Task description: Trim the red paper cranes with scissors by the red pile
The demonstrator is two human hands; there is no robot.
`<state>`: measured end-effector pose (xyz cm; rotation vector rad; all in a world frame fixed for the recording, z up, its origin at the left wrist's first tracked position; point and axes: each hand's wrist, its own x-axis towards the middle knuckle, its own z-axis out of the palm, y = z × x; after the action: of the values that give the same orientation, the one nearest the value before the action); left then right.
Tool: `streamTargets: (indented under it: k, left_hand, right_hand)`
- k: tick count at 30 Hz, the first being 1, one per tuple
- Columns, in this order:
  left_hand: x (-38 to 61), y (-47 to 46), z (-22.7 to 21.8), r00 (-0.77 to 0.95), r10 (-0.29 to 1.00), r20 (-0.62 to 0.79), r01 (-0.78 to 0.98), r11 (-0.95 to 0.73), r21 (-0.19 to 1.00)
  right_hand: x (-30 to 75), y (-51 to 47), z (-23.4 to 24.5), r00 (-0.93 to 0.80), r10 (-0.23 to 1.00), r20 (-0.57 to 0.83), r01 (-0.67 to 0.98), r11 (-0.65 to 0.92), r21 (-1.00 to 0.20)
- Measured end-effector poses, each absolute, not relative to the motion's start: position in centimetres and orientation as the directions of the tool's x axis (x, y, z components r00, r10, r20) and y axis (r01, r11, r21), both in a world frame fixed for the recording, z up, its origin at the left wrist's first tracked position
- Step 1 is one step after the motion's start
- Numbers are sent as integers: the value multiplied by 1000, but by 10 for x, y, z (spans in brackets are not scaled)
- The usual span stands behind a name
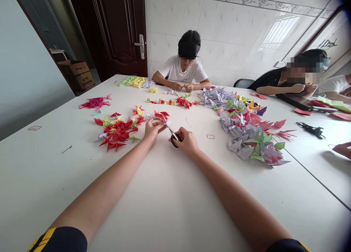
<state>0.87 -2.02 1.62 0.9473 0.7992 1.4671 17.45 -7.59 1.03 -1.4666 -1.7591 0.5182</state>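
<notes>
My right hand (188, 139) is closed round the black handles of a pair of scissors (171, 130), whose metal blades point up and left. The blade tips reach the fingertips of my left hand (152, 128). That hand is pinched, but whatever lies between its fingers is too small to make out. Just beyond those fingertips sits a red folded paper crane (162, 115); whether I touch it cannot be told. Left of my left hand spreads a pile of paper cranes (120, 129), mostly red with some yellow, green and white.
A large heap of grey, pink and green cranes (252, 138) lies on the right of the white table (131, 208). Pink cords (95, 103) lie at left, black cords (311, 129) at right. One person (189, 69) sits opposite, others (285, 80) along the right.
</notes>
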Motion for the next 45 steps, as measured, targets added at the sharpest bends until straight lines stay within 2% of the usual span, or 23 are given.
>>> streamTargets:
  k: [9,21,29,45]
  left_hand:
    - [8,-17,13,-21,994,103,-431,-102,897]
    - [9,-19,15,-66,993,100,-430,-119,895]
    - [7,-15,12,-38,996,77,-483,-85,871]
    - [8,-18,15,-29,995,94,-465,-96,880]
  right_hand:
    - [175,-75,9,-22,961,276,578,237,-781]
    - [175,-74,8,-24,959,283,581,244,-777]
    - [177,-73,7,-32,957,287,579,252,-775]
    - [177,-75,8,-35,954,297,564,264,-782]
